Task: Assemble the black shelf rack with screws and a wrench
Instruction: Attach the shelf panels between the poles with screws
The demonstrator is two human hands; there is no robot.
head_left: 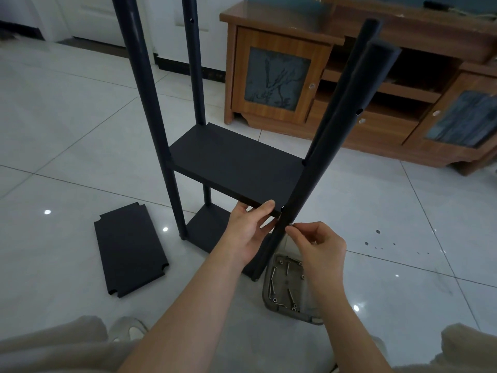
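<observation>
Mid shelf board (pixel 234 162) of the rack (pixel 150 103), standing on the floor (pixel 80 130), is going onto the near-rt post (pixel 317 162); left hand (pixel 248 230) is gripping its corner; right hand (pixel 320 246) is pinching a screw (pixel 290 224) at the post. Next prob. is squaring the screw to the post & starting it by hand.

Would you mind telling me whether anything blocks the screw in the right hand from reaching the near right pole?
Nothing visible does. The right hand pinches the screw at the edge of the near right pole, and the left hand grips the shelf board on the pole's other side.
</observation>
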